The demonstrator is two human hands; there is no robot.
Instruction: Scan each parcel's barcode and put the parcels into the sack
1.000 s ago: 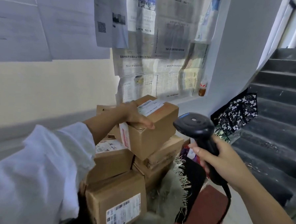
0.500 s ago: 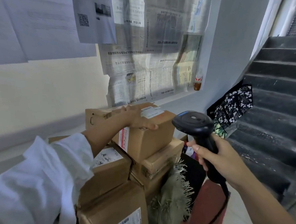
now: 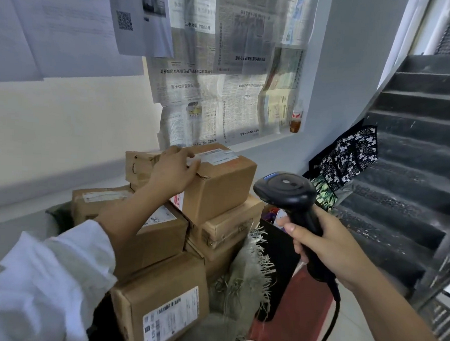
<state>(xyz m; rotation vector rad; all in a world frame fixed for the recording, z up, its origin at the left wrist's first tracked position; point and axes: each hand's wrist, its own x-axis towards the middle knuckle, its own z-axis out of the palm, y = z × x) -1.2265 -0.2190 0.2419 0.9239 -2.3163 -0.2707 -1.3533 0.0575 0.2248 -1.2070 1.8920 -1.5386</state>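
Observation:
Several cardboard parcels are stacked by the wall. My left hand [image 3: 172, 169] rests on the near left corner of the top parcel [image 3: 218, 185], fingers lying over its top beside the white label [image 3: 215, 155]. My right hand [image 3: 326, 250] grips the handle of a black barcode scanner [image 3: 286, 189], whose head is level with the top parcel's right side and faces the stack. A frayed burlap sack [image 3: 244, 275] hangs against the stack's lower right. A lower parcel [image 3: 159, 307] shows a barcode label on its front.
Dark stairs [image 3: 416, 133] rise on the right with a metal rail at the far right. A black-and-white patterned bag [image 3: 349, 156] leans against them. A bottle [image 3: 296, 119] stands on the window sill under taped newspapers. A red surface [image 3: 297, 315] lies below the scanner.
The top parcel, tilted in my left hand a second ago, now sits flat on the stack. My left hand has slid back to its near corner. The scanner stays in place.

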